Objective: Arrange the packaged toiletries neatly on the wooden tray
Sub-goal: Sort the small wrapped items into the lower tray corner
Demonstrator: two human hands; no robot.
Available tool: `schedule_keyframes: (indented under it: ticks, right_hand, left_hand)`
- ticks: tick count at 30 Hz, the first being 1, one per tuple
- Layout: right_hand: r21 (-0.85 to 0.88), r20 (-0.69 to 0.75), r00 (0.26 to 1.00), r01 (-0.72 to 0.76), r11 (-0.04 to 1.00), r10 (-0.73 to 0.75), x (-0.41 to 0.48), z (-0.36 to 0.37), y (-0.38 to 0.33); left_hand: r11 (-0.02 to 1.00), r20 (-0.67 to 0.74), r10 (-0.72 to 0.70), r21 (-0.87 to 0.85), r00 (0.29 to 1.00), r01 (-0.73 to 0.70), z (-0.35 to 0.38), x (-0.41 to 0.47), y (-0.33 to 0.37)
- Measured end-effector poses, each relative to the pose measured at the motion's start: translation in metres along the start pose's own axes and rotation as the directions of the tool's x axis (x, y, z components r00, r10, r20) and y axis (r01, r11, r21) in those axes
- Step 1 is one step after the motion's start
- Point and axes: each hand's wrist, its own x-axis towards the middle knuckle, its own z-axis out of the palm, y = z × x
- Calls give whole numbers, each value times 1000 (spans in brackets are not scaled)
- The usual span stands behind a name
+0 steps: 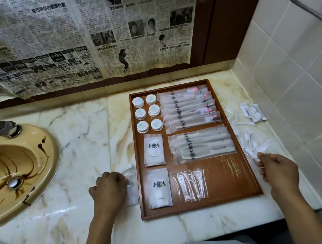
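The small packets (250,144) left to place are thin film sleeves, each with a slim white stick or pad inside. They look almost weightless, limp and slick. They would slide on the marble counter (67,228), cling to one another, and scatter at a careless sweep. None looks fragile, though the film will crease. The best hold is probably a light pinch at a short edge or corner, or several squared into a stack and lifted by the long sides.

They lie loose on the counter just right of the tray (225,174), with a second cluster (253,112) farther back near the tiled wall. More clear packets (131,188) sit just left of the tray.

The right hand (278,169) has its fingers curled, and thumb and forefinger seem to pinch one packet at the near end of the right-hand pile. The left hand (109,189) curls over the clear packets on the left and holds them against the counter.

On the tray, six round white tubs (148,113) stand in pairs at the back left. Beside them is a fanned row of toothbrush sleeves (187,107), with comb sleeves (200,143) below. Two stacks of crested sachets (154,151) fill the left side, and floss picks (190,183) lie at the front. The front right corner of the tray is bare wood, the likely spot for the rest.
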Motion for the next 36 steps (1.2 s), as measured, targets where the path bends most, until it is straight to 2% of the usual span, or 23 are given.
schedule_keyframes:
  ticks: [5, 7, 10, 13, 16, 18, 21, 23, 26, 29, 36]
  right_hand:
    - [5, -77, 997, -26, 1000, 27, 7, -6, 6]
    - [8, -77, 997, -22, 1000, 23, 6, -4, 8]
    - [-20, -23, 1000, 18, 1000, -18, 0, 3, 9]
    - [-25, 117, 990, 86, 996, -82, -17, 15, 1]
    - [14, 287, 946, 153, 988, -151, -39, 29, -15]
    - [44, 408, 892, 194, 980, -194, -55, 37, -27]
    - [57, 595, 774, 228, 972, -216, -77, 47, -41]
    - [70, 668, 710, 236, 969, -221, -88, 52, -46]
    - [83, 684, 687, 259, 962, -244, -93, 55, -48]
    - [62, 634, 728, 287, 956, -260, -91, 55, -47]
    - [60, 556, 804, 215, 975, -212, -89, 57, -40]
  left_hand:
    - [956, -32, -87, -285, 996, 74, -11, -11, 18]
    - [865, -20, -101, -495, 995, 78, -16, -18, 28]
    - [703, 71, -90, -702, 993, 113, -23, -28, 48]
    - [563, 169, -68, -807, 983, 178, -25, -37, 72]
    - [526, 208, -13, -831, 978, 183, -22, -48, 93]
    - [497, 239, 37, -847, 970, 189, -21, -56, 108]
    - [453, 289, 95, -864, 953, 217, -18, -69, 129]
    - [420, 331, 131, -873, 935, 250, -15, -76, 138]
    - [416, 363, 181, -870, 914, 264, -10, -82, 143]
    - [451, 371, 191, -855, 909, 254, -9, -84, 146]
    - [638, 343, 186, -754, 921, 153, -4, -84, 146]
